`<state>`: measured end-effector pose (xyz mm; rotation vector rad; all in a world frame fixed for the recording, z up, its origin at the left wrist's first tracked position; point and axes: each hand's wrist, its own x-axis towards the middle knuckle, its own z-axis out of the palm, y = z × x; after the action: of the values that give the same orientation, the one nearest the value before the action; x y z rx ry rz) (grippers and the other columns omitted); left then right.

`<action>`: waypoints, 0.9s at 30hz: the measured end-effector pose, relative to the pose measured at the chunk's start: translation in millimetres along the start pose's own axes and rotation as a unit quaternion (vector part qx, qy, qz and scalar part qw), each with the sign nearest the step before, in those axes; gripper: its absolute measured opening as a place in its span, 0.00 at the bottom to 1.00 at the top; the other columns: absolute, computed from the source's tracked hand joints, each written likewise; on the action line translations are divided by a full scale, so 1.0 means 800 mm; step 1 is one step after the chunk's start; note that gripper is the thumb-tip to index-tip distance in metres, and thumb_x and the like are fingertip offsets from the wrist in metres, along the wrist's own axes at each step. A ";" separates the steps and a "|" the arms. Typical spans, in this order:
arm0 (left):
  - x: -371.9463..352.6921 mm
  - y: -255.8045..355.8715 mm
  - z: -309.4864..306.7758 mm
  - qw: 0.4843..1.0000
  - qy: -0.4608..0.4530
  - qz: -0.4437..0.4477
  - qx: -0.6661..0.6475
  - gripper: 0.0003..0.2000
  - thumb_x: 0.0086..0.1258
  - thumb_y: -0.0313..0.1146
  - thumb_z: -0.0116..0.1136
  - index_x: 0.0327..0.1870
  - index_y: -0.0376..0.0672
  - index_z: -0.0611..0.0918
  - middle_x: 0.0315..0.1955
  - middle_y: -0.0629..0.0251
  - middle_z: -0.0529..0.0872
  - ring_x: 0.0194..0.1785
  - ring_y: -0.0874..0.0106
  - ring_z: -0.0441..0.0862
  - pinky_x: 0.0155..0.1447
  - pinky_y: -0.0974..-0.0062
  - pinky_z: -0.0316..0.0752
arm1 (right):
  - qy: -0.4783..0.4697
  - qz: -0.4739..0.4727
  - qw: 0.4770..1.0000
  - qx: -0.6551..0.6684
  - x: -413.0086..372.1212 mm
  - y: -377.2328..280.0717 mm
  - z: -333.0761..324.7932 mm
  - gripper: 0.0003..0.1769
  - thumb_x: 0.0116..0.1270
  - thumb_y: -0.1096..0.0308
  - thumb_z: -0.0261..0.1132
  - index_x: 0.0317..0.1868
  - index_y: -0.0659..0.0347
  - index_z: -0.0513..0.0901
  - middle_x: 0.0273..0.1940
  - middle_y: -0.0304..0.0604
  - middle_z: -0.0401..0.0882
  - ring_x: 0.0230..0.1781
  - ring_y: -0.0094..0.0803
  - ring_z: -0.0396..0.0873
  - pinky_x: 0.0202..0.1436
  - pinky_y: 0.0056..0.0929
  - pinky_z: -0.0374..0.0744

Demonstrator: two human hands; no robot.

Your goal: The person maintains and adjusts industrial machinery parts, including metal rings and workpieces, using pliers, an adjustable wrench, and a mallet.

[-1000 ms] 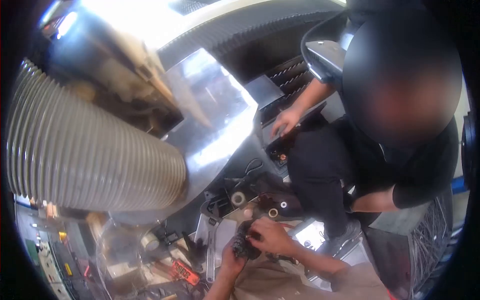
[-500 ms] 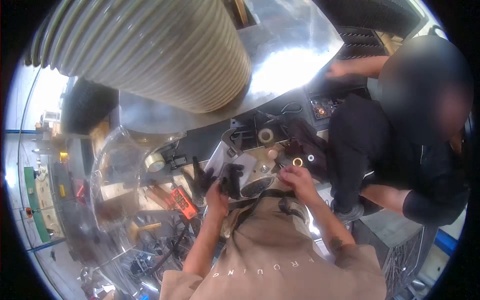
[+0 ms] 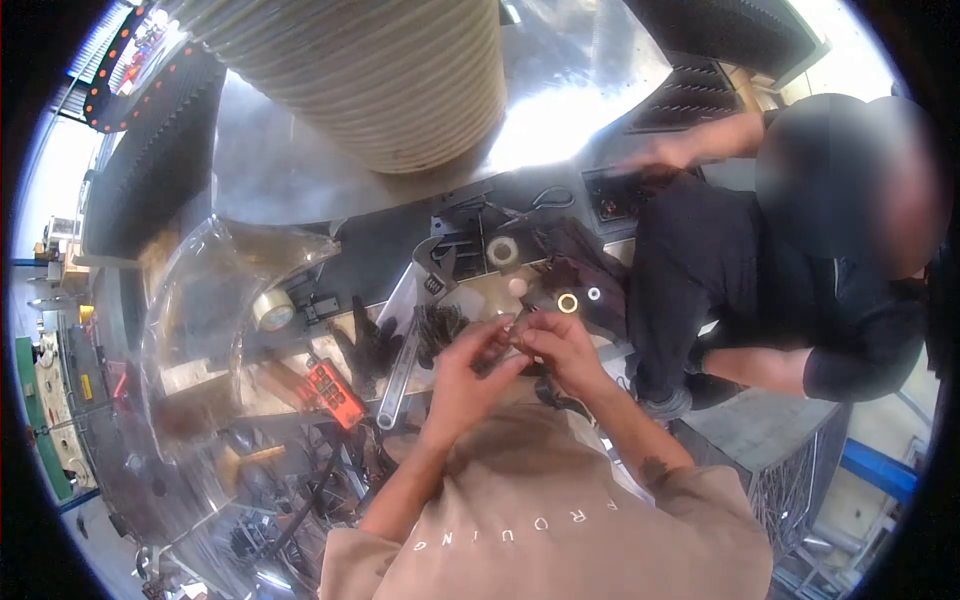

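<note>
My left hand (image 3: 473,368) and my right hand (image 3: 563,352) meet in front of my chest, over the near edge of the bench. The fingers of both are closed at a small metallic piece, mostly covered by the fingertips and too small to name. Just beyond my left hand lies a dark glove (image 3: 438,326), with a second black glove (image 3: 364,345) further left. An adjustable wrench (image 3: 406,357) lies between the gloves. Past my right hand are a brass-coloured ring (image 3: 567,303), a small white washer (image 3: 594,294) and a pink round piece (image 3: 517,287).
An orange remote control (image 3: 335,393) and a tape roll (image 3: 272,310) lie to the left, near clear plastic sheeting (image 3: 185,330). A large ribbed hose (image 3: 400,90) rises ahead over a metal sheet (image 3: 290,150). A person in dark clothes (image 3: 690,270) sits close on the right.
My left hand has left the glove and moved right to meet my right hand, which has shifted left. The wrench now shows fully. My view has shifted; the co-worker's hand is blurred by motion.
</note>
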<state>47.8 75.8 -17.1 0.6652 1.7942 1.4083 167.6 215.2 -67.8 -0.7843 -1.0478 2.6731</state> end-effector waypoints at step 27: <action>-0.026 -0.026 -0.030 0.863 0.084 -0.117 -0.485 0.17 0.82 0.38 0.55 0.63 0.35 0.76 0.57 0.47 0.85 0.58 0.59 0.86 0.60 0.64 0.83 | 0.142 -0.068 0.621 -0.768 -0.020 0.095 -0.161 0.21 0.56 0.67 0.73 0.51 0.58 0.82 0.49 0.46 0.79 0.49 0.42 0.81 0.48 0.45 0.83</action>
<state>41.3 40.7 -29.4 -0.2107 0.9857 1.9544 251.5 228.8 -191.5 -1.0626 -2.9382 0.7832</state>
